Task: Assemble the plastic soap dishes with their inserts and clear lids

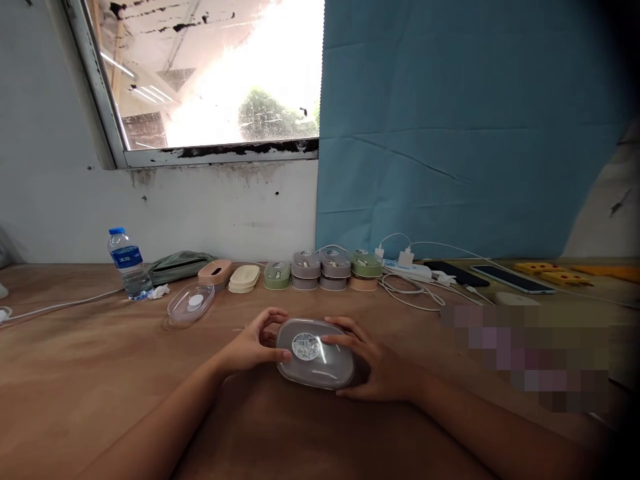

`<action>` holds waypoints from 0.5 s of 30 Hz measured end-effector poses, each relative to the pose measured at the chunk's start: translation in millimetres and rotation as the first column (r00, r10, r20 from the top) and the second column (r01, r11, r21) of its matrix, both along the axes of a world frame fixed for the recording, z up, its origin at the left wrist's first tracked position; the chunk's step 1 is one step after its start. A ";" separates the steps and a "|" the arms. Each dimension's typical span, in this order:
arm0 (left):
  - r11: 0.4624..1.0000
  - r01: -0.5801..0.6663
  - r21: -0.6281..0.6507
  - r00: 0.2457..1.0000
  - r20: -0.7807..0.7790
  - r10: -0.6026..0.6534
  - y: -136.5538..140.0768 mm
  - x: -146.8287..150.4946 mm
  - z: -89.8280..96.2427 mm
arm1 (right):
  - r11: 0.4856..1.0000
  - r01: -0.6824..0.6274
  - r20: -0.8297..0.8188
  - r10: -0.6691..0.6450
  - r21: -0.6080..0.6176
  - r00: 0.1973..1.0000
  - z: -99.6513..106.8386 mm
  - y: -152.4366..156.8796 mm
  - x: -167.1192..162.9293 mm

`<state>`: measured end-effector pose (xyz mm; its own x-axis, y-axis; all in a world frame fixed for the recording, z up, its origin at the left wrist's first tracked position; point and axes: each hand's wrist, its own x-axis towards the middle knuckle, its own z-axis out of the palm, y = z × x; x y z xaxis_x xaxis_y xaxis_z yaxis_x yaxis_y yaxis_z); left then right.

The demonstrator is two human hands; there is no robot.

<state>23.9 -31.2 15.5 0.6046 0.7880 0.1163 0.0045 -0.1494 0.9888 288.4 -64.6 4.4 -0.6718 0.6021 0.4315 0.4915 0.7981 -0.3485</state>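
Note:
A grey oval lunch box [320, 370] with a see-through lid and a round white printed sticker lies on the table in front of me. My left hand [256, 343] grips its left end, thumb over the rim and fingers behind. Around the right end curls my right hand [387, 367], with a fingertip on the lid by the sticker and the thumb at the near edge. Whether the box rests fully on the table or is slightly raised, I cannot tell. Farther left sits a loose clear lid [186, 307] with a white round label.
Along the back stand a water bottle [129, 267], a green pouch [180, 267], a peach container [215, 273], cream lids [244, 279], a green box [277, 275] and several stacked boxes [306, 270]. Rightward lie white cables [415, 293], a power strip [407, 268], phones [513, 279] and yellow blocks [553, 272].

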 end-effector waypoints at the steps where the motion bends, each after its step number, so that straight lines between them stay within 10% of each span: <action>1: 1.000 -0.007 -0.015 0.999 0.034 0.007 -0.3 0.6 -0.7 | 1.000 -0.001 -0.004 0.001 0.029 1.000 -0.2 -0.4 -0.2; 9: 0.940 0.062 -0.336 0.984 0.179 -0.001 -0.7 8.9 -4.0 | 0.997 -0.061 0.043 0.059 0.045 0.997 1.8 -4.9 -5.0; 15: 0.905 -0.058 -0.422 0.958 0.231 0.169 3.8 3.6 -2.5 | 0.971 0.209 0.020 -0.208 -0.120 0.978 0.2 -4.9 -13.5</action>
<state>27.5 -27.4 13.0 0.5012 0.8606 -0.0910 -0.2643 0.2523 0.9308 274.9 -69.4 4.5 -0.5286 0.7766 0.3428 0.6454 0.6300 -0.4319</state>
